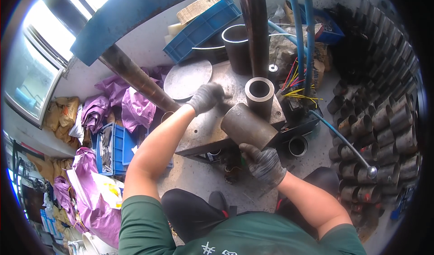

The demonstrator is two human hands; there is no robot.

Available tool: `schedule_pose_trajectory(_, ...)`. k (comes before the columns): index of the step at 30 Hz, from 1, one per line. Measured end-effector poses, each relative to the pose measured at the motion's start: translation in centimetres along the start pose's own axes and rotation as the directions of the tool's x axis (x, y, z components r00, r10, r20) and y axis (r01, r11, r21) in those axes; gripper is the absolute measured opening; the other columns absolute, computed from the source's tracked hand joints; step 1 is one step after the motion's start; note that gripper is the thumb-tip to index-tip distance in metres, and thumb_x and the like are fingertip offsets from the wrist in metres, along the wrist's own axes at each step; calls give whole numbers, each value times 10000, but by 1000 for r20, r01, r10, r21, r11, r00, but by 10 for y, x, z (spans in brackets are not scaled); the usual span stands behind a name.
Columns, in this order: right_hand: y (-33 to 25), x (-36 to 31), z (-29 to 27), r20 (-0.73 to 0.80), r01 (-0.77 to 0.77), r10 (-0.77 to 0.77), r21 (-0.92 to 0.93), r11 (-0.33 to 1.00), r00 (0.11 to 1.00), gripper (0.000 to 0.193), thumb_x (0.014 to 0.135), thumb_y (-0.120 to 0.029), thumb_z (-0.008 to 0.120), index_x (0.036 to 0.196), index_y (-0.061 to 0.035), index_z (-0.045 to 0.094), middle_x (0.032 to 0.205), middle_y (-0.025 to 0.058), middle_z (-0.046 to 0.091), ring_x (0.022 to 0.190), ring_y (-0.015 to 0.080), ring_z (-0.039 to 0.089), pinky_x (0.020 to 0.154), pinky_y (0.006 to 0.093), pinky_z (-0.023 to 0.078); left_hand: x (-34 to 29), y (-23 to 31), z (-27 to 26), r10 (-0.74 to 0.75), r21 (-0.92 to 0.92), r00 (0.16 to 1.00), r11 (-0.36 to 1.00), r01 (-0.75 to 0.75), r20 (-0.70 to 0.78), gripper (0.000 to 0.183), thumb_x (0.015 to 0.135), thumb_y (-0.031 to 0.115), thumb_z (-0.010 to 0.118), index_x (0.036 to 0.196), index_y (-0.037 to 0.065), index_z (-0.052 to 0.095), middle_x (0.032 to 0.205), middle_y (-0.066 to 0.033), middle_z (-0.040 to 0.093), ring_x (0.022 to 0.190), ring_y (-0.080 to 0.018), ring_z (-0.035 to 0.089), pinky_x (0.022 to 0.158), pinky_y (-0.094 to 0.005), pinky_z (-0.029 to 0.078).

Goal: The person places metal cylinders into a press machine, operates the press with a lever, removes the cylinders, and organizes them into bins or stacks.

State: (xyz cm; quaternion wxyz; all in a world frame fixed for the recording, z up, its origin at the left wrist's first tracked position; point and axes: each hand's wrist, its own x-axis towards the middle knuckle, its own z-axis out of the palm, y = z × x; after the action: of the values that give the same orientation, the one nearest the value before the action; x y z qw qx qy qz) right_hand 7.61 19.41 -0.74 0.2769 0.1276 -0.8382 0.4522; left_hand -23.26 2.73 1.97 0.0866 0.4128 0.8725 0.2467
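Observation:
A dark metal cylinder lies tilted at the near right edge of the metal work plate. My right hand, in a grey glove, grips its near lower end, with the thumb against the side and the other fingers partly hidden. My left hand, also gloved, hovers over the plate to the cylinder's upper left, apart from it; motion smears its fingers. Just beyond the cylinder stands a thick-walled metal tube, upright with its bore facing up. A round metal disc rests on the far left of the plate.
Steel posts rise from the plate under a blue beam. A wider tube stands behind. At right are a lever with a ball knob, yellow wires and many stacked metal tubes. Blue crates sit left.

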Motion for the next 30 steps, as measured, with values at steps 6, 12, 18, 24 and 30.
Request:
schedule_pose_trajectory(6,2,2,5,-24,38,-39,-14,999,999,312,899,-29,758,1203,-95,737,841,183,744,703,399,727,614,442,579,74,-18,8,-220,-222,944,961,166,-246,172,997,78,708,1131,-17,760,1011,-151,791,898,-185,711,827,-353,564)
schedule_pose_trajectory(12,-1,0,4,42,18,-17,-30,999,999,325,904,-29,738,1222,-96,736,879,179,747,752,397,733,666,456,593,76,-13,44,2,-346,995,938,-36,-100,221,930,14,690,1126,-12,788,1132,-104,789,1054,-179,683,970,-335,526)
schedule_pose_trajectory(18,-1,-2,4,40,1,0,-19,1000,999,353,920,-35,722,1267,-102,716,841,199,732,696,396,719,621,460,579,28,13,37,60,-329,998,943,-48,25,198,835,-31,733,993,55,815,950,-142,764,965,-258,728,904,-365,570)
schedule_pose_trajectory(24,-1,-1,7,10,-6,6,-10,1000,1000,320,936,-54,720,1251,-111,725,879,212,741,740,414,728,648,469,587,-32,17,26,51,-140,999,989,-49,11,184,803,47,784,984,68,806,998,-139,753,980,-306,705,891,-409,557)
schedule_pose_trajectory(30,6,-4,7,16,-85,85,11,996,996,296,947,-70,720,1238,-123,733,900,223,742,791,420,735,677,475,593,-122,46,40,32,-49,995,998,-37,-93,85,780,66,833,818,66,758,872,-126,737,870,-274,712,791,-401,563)
